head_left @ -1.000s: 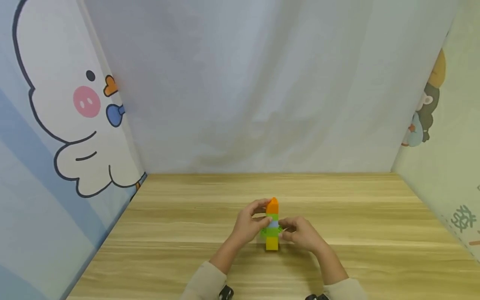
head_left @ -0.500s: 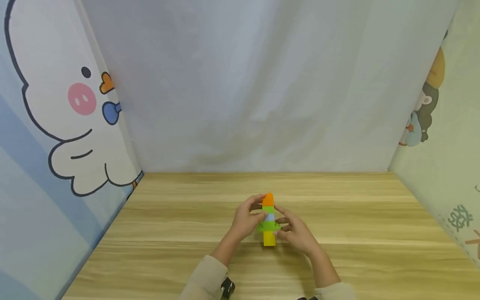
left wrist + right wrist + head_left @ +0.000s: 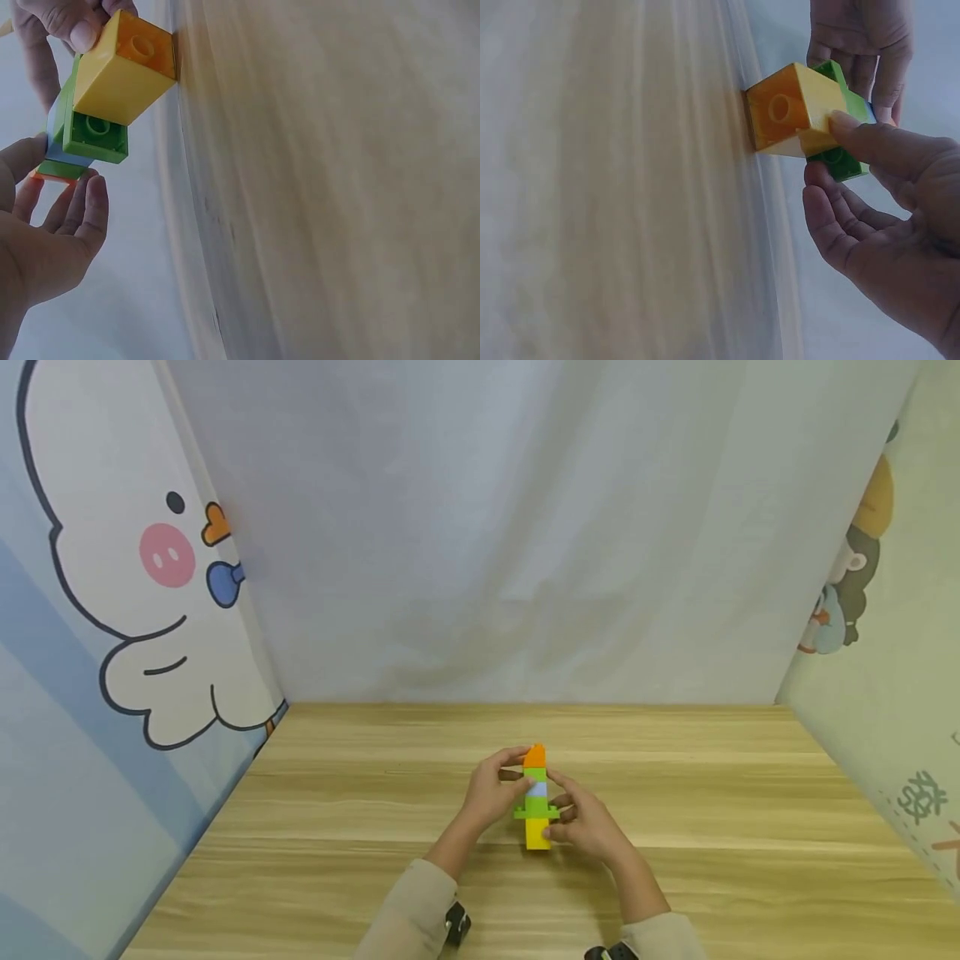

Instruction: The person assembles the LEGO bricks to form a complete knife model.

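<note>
A tower of toy building blocks stands upright between the two hands in the head view. An orange block (image 3: 535,757) tops it, with green and light blue blocks (image 3: 538,790) beneath. Lower down, a wider green block (image 3: 537,812) juts out on both sides above a yellow block (image 3: 536,835). My left hand (image 3: 487,795) holds the upper part, its thumb at the light blue block and fingers up by the orange one. My right hand (image 3: 590,827) grips from the right, thumb on the yellow block (image 3: 821,105). Both wrist views show the yellow block's hollow underside.
The wood-grain table (image 3: 337,793) spreads around the hands. A plain pale curtain (image 3: 480,543) hangs behind it. Panels with cartoon figures, a white one (image 3: 112,527) at left, flank both sides.
The right hand's thumb has slid down onto the yellow block and its index finger has reached up along the tower. The left hand keeps its hold. The head view has shifted slightly.
</note>
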`<action>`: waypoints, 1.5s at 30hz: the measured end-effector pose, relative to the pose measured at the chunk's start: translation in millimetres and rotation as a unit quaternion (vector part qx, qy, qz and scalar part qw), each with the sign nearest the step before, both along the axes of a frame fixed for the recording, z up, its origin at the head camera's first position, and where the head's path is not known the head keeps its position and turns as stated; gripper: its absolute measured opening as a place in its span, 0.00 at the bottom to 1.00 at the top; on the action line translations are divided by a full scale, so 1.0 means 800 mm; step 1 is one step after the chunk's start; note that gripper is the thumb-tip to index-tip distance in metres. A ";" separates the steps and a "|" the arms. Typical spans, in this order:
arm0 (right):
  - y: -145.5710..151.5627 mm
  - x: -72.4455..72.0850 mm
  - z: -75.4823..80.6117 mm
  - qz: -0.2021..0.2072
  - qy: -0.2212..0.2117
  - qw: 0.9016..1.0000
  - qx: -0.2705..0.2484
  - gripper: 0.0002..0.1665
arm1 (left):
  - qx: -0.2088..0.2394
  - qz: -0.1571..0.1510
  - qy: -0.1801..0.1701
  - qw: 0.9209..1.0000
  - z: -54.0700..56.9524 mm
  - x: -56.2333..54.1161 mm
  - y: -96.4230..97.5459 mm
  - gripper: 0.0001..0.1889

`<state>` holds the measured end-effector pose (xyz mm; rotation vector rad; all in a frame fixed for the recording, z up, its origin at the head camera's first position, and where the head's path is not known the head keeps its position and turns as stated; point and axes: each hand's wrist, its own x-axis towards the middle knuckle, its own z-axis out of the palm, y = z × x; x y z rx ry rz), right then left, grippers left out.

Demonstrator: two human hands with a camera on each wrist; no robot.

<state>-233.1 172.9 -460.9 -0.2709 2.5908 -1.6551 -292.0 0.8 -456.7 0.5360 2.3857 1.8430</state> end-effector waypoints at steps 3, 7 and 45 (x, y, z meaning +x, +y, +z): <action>0.000 -0.003 -0.001 0.003 -0.007 1.000 -0.001 0.48 | -0.001 0.004 -0.003 1.000 0.000 -0.002 0.000 0.22; 0.001 -0.006 -0.001 0.009 -0.015 1.000 0.007 0.48 | -0.004 0.007 -0.003 1.000 -0.002 -0.004 0.000 0.22; 0.015 -0.030 -0.019 0.111 -0.120 0.983 -0.087 0.47 | -0.050 -0.010 -0.095 0.994 -0.013 -0.026 -0.010 0.23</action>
